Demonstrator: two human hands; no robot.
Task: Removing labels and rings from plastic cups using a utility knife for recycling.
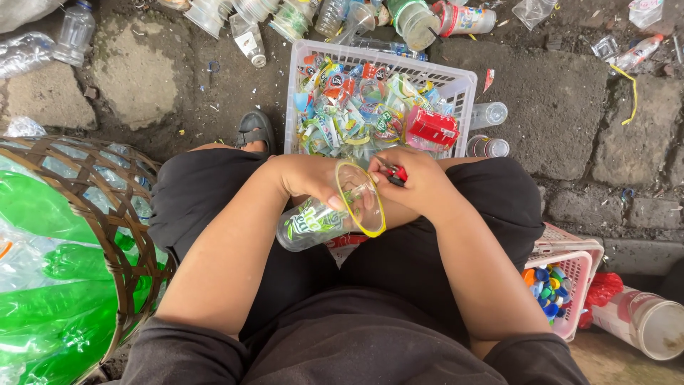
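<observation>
Above cracked paving, white basket (456, 84) holds torn labels (349, 117).

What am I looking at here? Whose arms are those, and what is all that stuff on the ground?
The camera sits on a person's head and looks down, so you see their own arms and lap. The left hand holds a clear plastic cup with a yellow rim. The right hand pinches a small red tool at that rim. In front stands a white basket full of colourful peeled labels. A pink basket holds bottle caps, and a woven basket holds green and clear plastic. Empty bottles lie around on the ground.
</observation>
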